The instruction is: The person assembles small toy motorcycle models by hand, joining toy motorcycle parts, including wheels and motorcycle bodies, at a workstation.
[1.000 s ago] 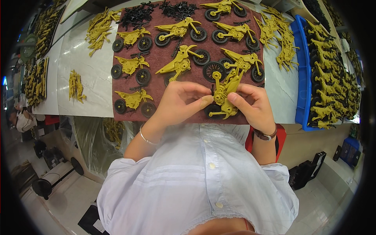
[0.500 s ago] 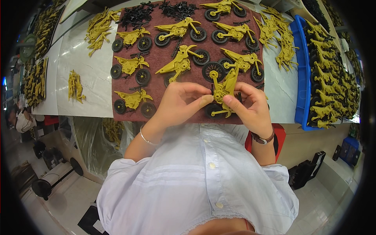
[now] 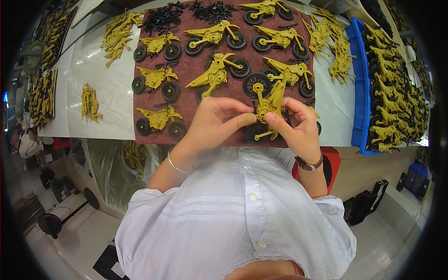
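Note:
Just above the near edge of the cloth, a yellow toy motorcycle [image 3: 269, 101] with black wheels is held tilted, one wheel [image 3: 256, 85] at its far end and another close to me. My right hand [image 3: 301, 125] grips its body, thumb on the near face and fingers behind. On the other side my left hand [image 3: 218, 120] is closed, its thumb and fingertips pinched at the motorcycle's edge. Short dark bar ends show on both sides of the body, by the fingertips; the fingers partly hide how they sit.
Several yellow toy motorcycles [image 3: 212, 35] lie in rows on the maroon cloth [image 3: 186, 112]. Piles of small black parts [image 3: 163, 17] lie at its far edge. Loose yellow body pieces [image 3: 119, 35] sit left and right of it. A blue tray [image 3: 358, 93] at right holds packed motorcycles.
The held motorcycle has tilted and shifted slightly, its far wheel moving a little to the right. Both hands keep nearly the same places and grips.

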`<state>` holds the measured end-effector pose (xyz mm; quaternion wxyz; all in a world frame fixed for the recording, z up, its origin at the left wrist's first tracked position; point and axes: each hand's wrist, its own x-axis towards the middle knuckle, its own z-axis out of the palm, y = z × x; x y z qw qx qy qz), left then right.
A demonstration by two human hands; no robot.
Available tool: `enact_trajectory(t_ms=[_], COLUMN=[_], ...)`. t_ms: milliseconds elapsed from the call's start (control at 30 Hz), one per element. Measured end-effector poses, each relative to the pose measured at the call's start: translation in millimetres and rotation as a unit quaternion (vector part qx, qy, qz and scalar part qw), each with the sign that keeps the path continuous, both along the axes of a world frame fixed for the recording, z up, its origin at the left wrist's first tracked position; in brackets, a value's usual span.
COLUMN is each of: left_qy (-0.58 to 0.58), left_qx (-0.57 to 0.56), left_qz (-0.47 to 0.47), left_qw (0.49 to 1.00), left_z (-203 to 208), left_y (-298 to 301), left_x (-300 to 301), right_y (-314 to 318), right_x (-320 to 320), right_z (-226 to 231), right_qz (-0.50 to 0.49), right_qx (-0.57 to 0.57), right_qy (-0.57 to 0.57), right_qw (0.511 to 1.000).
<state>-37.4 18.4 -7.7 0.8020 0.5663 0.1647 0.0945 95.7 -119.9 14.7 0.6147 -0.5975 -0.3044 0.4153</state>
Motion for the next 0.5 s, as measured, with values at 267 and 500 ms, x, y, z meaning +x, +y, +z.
enact_trajectory(t_ms=[267,500], left_qy=[-0.011,-0.02], left_qx=[0.013,0.018], left_qz=[0.019,0.011], left_qw=[1.0,1.0], left_z=[-1.0,0.8], left_y=[-6.0,-5.6], left_x=[1.8,1.5], right_y=[-2.0,-2.3], right_x=[3.2,-1.4], right_z=[-0.8,2.0], right_qz=[0.003,-0.007], right_qx=[-0.022,0.0], right_qy=[0.011,-0.005], right_qw=[1.0,1.0])
